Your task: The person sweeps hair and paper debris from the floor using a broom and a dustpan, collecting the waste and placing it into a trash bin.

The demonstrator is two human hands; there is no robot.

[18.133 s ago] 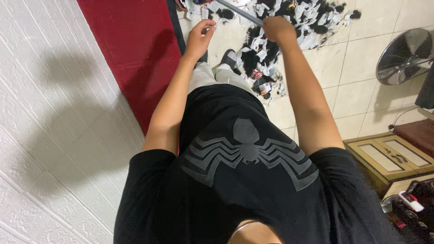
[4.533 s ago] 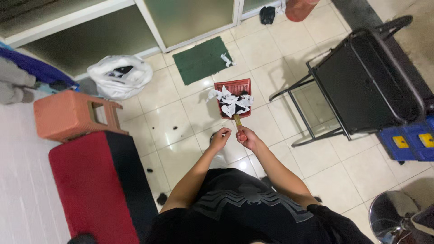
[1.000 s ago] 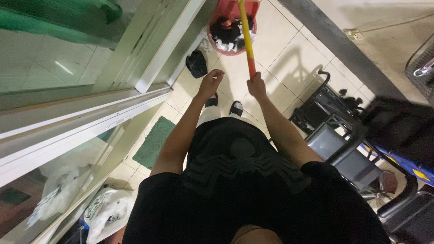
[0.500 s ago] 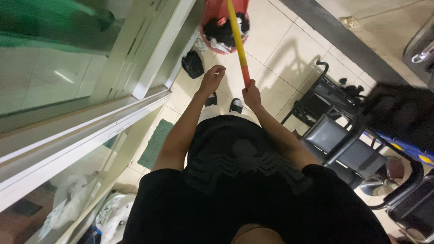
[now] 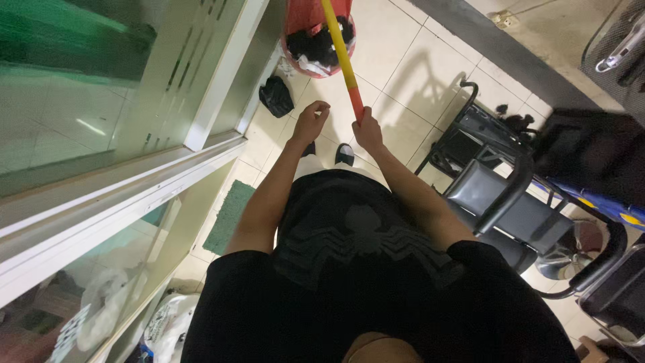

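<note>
the right hand [image 5: 368, 134] has its grip closed round the orange lower part of a long handle [image 5: 342, 57], which runs yellow up and away to the red waste bin [image 5: 316, 30]. the left hand [image 5: 310, 123] hangs loosely curled just beside the handle, holding nothing. the step in hand looks like tipping swept scraps into the bin, whose far end sits over the dark and white scraps inside. a next move would call for steady lift with the handle kept over the bin. a black bag [image 5: 276, 96] lies on the floor left of the bin; black chairs [image 5: 497, 202] stand well right of it.
</note>
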